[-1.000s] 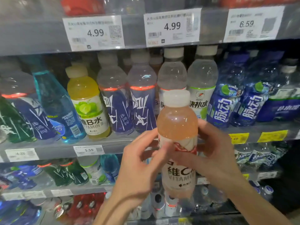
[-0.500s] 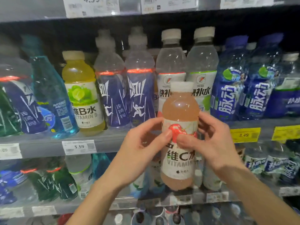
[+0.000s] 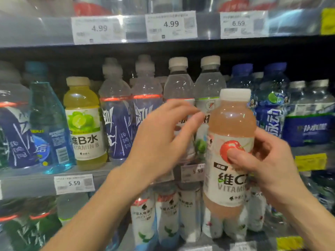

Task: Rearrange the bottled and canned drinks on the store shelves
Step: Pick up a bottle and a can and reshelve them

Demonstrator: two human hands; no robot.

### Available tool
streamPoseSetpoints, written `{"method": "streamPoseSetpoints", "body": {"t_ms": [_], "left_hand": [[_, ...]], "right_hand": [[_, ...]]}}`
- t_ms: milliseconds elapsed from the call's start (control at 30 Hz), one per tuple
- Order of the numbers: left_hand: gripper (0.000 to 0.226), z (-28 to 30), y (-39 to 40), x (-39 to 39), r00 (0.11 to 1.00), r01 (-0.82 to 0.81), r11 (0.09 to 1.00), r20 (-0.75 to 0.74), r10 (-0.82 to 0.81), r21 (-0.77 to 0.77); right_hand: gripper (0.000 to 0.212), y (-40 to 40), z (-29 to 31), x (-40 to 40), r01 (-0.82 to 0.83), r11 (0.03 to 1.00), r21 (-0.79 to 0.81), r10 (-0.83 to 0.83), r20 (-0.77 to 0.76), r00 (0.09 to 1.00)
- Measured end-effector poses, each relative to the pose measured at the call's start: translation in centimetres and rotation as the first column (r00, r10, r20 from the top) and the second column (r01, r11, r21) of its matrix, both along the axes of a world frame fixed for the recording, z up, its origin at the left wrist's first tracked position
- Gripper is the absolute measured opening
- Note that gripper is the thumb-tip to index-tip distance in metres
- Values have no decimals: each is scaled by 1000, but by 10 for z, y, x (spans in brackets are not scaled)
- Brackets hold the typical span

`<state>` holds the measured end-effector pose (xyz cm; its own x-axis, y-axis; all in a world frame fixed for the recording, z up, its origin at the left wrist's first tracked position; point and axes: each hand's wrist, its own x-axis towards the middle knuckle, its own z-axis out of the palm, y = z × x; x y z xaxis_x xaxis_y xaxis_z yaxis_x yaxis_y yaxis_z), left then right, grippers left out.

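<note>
Gripping the pink vitamin C bottle [image 3: 229, 153] alone now, the right hand [image 3: 262, 165] has its thumb pressed on the red cherry of the label and its fingers curled round the far side, the bottle upright in the air in front of the middle shelf [image 3: 36, 183]. Half a second ago both hands pinched that label; the left hand [image 3: 161, 140] has since let go and sits to the bottle's left, fingers spread and loosely bent, holding nothing, blurred with motion in front of the two clear white-capped bottles [image 3: 195, 91]. The bottle has shifted right and now overlaps the blue-labelled bottles [image 3: 272, 109]. On the middle shelf the front row stands shoulder to shoulder, from the yellow vitamin B bottle [image 3: 84, 122] past the purple-labelled pair [image 3: 130, 124], with no gap showing between them. Dark room lies above their caps, under the upper shelf edge with its price tags [image 3: 171, 25]. Below, white-labelled bottles [image 3: 166, 212] crowd the lower shelf.
</note>
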<state>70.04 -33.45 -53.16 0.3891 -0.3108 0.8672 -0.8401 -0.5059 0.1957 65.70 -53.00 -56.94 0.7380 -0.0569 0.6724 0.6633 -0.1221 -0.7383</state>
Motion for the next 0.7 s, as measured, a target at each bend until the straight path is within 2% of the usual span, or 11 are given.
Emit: {"method": "streamPoseSetpoints", "body": {"t_ms": [67, 133, 167, 300, 367, 567, 700], "left_hand": [[38, 36, -15, 10, 974, -200, 977, 123, 191, 72], [48, 64, -34, 22, 934, -355, 921, 105, 342, 161], [53, 75, -42, 28, 924, -382, 901, 69, 376, 205], [69, 96, -70, 48, 922, -292, 910, -167, 349, 294], [72, 98, -78, 51, 910, -275, 906, -216, 353, 322], [73, 84, -75, 36, 925, -301, 946, -203, 321, 124], [86, 68, -63, 14, 966, -235, 971, -121, 230, -35]], "right_hand": [[35, -10, 3, 0, 50, 998, 32, -50, 1, 999], [34, -19, 2, 1, 84, 995, 56, -84, -5, 996], [35, -22, 2, 0, 93, 994, 63, -93, -6, 996], [35, -29, 1, -1, 104, 991, 87, -103, -11, 995], [35, -32, 1, -3, 103, 990, 95, -103, -4, 995], [33, -42, -1, -6, 122, 986, 115, -125, 17, 992], [32, -48, 0, -5, 124, 977, 171, -135, 54, 989]]}}
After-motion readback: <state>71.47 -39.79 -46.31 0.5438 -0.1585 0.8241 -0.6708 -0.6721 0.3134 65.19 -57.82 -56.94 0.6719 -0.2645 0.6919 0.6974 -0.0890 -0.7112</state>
